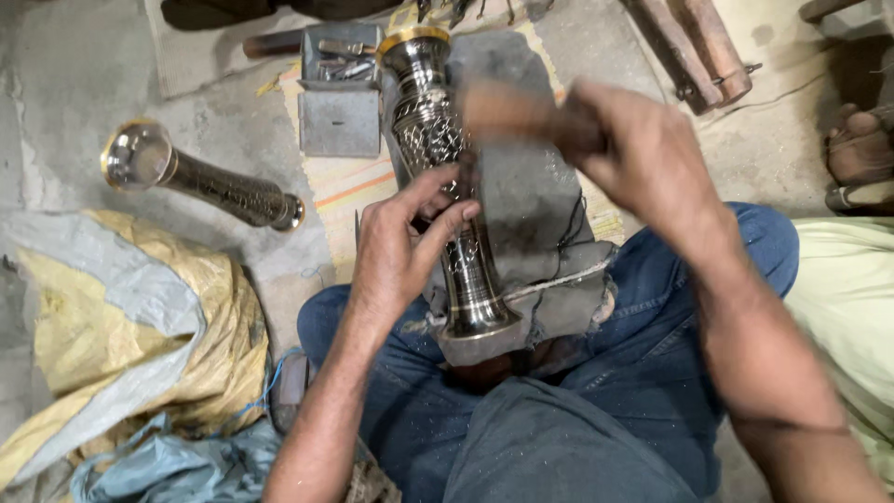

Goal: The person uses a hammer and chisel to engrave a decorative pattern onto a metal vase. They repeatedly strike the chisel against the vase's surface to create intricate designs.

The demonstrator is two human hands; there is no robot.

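Left hand steadies metal vase

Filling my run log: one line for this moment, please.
left hand: pinching tool on vase | right hand: gripping wooden mallet | second vase: on floor

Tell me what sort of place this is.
Probably a metal-craft workshop on the floor: an engraved metal vase across the lap, a wooden mallet in the right hand, and a tool tray.

Floor-level metalcraft workshop: engraved brass vases, tin of punches, concrete floor.
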